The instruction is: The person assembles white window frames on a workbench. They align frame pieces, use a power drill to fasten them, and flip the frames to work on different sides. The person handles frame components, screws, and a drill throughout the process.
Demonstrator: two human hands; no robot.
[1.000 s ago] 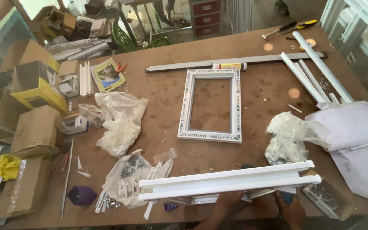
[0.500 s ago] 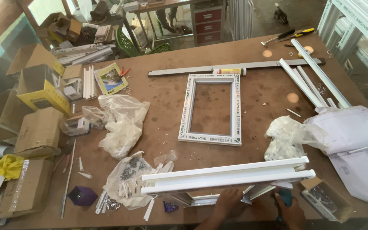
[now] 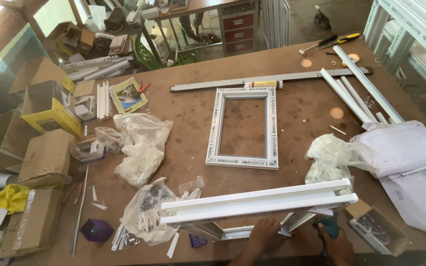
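A white plastic window frame (image 3: 260, 201) is propped up on edge near the front of the brown workbench (image 3: 193, 113), its top rail facing me. My left hand (image 3: 264, 233) rests on the frame's lower rail at the bench edge. My right hand (image 3: 337, 245) is closed around a teal-handled tool (image 3: 329, 226) beside the frame's right lower corner. A smaller white frame (image 3: 243, 128) lies flat in the middle of the bench.
Clear plastic bags of fittings (image 3: 141, 148) and screws (image 3: 150, 204) lie to the left, with another bag (image 3: 329, 157) and papers (image 3: 410, 167) on the right. Long white profiles (image 3: 356, 93), a grey bar (image 3: 223, 83), a sealant tube (image 3: 263, 84), a small open box (image 3: 374, 231) and cardboard boxes (image 3: 45, 157) ring the area.
The view has tilted a little, showing more of the far side. The propped frame and both hands stay in nearly the same place.
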